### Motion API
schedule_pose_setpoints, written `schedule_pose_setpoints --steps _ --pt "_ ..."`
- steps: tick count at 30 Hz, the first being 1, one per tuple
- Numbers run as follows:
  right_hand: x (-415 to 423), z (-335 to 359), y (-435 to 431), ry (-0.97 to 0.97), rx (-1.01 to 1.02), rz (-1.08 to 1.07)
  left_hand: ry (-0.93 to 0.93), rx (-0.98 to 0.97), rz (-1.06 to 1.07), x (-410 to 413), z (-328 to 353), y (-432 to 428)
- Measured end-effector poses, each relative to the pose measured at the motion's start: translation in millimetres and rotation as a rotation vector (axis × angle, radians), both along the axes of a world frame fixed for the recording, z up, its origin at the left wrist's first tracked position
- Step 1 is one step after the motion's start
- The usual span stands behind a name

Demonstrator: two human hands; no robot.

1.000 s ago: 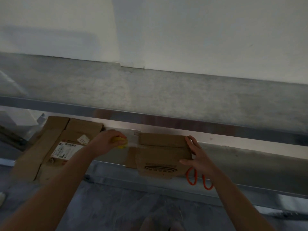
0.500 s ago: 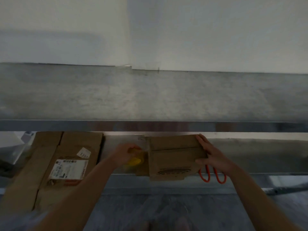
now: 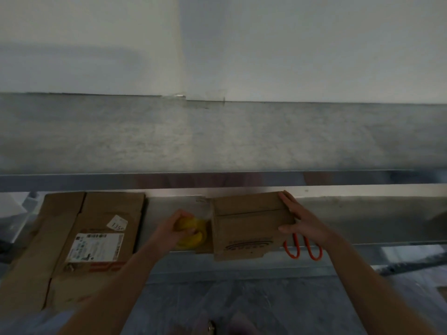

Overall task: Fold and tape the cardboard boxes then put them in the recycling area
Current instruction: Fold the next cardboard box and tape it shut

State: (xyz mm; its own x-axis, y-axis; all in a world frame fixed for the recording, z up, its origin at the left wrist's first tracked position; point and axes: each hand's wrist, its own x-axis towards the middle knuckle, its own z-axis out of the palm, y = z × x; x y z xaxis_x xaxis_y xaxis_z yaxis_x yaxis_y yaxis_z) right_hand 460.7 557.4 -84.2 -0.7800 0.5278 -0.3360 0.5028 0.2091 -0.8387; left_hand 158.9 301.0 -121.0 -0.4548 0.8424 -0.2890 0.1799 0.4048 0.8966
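Gripping one yellow tape roll (image 3: 191, 234) in left hand (image 3: 173, 229), beside small folded box (image 3: 249, 223) at lower centre. Pressing its right edge with flat right hand (image 3: 302, 221), above one orange scissors (image 3: 302, 250). Counting two boxes: larger flattened box (image 3: 96, 238) lower left.
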Motion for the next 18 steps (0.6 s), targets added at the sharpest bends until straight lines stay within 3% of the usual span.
schedule_pose_setpoints --steps 10,14,18 --pt "41 -8 -2 -0.028 0.468 0.004 0.511 -0.152 -0.046 18 18 9" --pt "87 -44 3 -0.228 0.689 -0.096 0.533 -0.175 0.002 33 26 12" --pt "105 -97 -18 -0.401 0.688 -0.13 0.505 -0.183 0.088 41 24 11"
